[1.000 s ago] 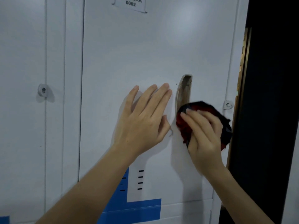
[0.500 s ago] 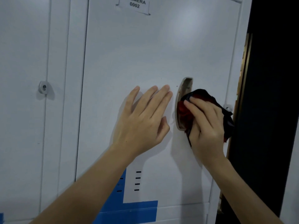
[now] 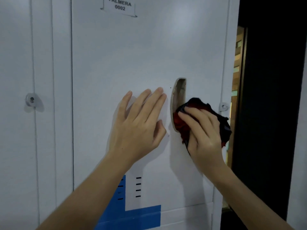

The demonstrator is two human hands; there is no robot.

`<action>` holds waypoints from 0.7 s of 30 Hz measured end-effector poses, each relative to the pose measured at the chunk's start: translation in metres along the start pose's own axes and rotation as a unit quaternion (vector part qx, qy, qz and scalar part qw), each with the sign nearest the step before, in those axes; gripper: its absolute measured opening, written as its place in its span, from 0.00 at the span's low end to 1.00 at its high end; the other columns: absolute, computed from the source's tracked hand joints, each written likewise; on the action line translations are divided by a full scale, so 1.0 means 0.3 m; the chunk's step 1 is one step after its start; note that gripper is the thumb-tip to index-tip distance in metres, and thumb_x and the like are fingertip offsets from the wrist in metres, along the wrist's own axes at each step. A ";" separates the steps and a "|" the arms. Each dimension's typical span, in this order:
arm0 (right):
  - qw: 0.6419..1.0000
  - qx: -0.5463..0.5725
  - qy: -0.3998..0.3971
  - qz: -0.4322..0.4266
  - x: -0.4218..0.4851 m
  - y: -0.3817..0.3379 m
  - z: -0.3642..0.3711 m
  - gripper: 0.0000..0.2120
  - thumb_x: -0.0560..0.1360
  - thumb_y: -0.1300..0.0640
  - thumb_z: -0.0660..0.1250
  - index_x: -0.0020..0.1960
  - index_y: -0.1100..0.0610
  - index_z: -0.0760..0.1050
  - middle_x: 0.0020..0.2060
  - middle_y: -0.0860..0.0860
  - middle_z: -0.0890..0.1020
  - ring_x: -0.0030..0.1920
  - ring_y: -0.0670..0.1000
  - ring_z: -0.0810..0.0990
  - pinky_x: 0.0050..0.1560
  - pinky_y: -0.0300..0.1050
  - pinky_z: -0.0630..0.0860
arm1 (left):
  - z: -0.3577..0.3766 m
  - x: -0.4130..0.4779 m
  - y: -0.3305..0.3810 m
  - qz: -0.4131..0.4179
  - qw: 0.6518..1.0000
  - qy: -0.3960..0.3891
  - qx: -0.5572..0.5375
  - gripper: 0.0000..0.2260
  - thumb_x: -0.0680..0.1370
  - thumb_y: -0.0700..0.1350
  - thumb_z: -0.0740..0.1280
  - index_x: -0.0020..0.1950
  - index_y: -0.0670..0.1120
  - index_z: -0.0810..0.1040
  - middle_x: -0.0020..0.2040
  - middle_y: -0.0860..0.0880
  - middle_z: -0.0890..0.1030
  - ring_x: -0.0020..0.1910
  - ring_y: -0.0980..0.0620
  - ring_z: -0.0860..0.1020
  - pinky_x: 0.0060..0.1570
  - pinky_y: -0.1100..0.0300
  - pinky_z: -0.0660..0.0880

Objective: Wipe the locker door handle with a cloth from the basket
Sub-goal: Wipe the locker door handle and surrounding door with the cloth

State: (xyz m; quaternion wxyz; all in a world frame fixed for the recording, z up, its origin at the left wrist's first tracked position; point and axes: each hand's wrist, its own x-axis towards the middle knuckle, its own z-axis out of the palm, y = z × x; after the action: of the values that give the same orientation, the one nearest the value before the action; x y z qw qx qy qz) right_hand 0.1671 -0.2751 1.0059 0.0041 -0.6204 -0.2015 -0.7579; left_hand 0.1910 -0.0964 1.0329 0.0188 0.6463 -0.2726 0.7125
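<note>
White locker door [image 3: 132, 55]: my left hand [image 3: 139, 123] lies flat on it, fingers straight; my right hand [image 3: 204, 135] grips a red-black cloth [image 3: 181, 126] against the recessed handle [image 3: 178, 92].

Dim, cool indoor light falls on a pale locker door [image 3: 132, 55], with a soft sheen near its top right. The left hand [image 3: 139, 123] and right hand [image 3: 204, 135] cast faint shadows. Focus is slightly soft.

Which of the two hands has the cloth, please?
The right hand: it holds the dark red cloth against the handle. The left hand lies flat and bare on the door, beside the handle.
</note>
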 end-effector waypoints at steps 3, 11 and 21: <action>1.000 -0.017 -0.005 -0.015 -0.036 -0.007 -0.016 0.09 0.81 0.60 0.57 0.59 0.60 0.73 0.52 0.60 0.81 0.56 0.57 0.73 0.60 0.51 0.69 | 0.000 0.000 0.000 0.002 1.000 -0.001 0.003 0.23 0.76 0.47 0.60 0.70 0.41 0.70 0.69 0.46 0.71 0.67 0.48 0.67 0.70 0.47 0.55; 0.999 0.002 0.031 0.041 0.012 -0.024 0.022 0.17 0.83 0.59 0.52 0.56 0.63 0.79 0.53 0.59 0.81 0.55 0.58 0.74 0.59 0.54 0.71 | 0.001 0.000 0.000 0.003 1.000 0.002 0.006 0.23 0.76 0.46 0.60 0.70 0.41 0.70 0.70 0.46 0.71 0.68 0.48 0.67 0.70 0.47 0.56; 0.999 -0.006 0.009 0.034 0.089 0.010 0.028 0.17 0.82 0.61 0.52 0.57 0.65 0.78 0.54 0.60 0.80 0.56 0.58 0.73 0.59 0.54 0.70 | 0.001 0.000 0.001 0.002 1.000 0.001 0.009 0.23 0.76 0.47 0.59 0.70 0.42 0.70 0.70 0.47 0.70 0.67 0.48 0.68 0.70 0.47 0.56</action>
State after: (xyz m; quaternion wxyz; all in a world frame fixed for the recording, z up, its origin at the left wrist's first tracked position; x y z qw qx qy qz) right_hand 0.1697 -0.2689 1.0333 0.0279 -0.6198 -0.1758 -0.7643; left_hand 0.1913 -0.0968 1.0327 0.0118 0.6455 -0.2675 0.7153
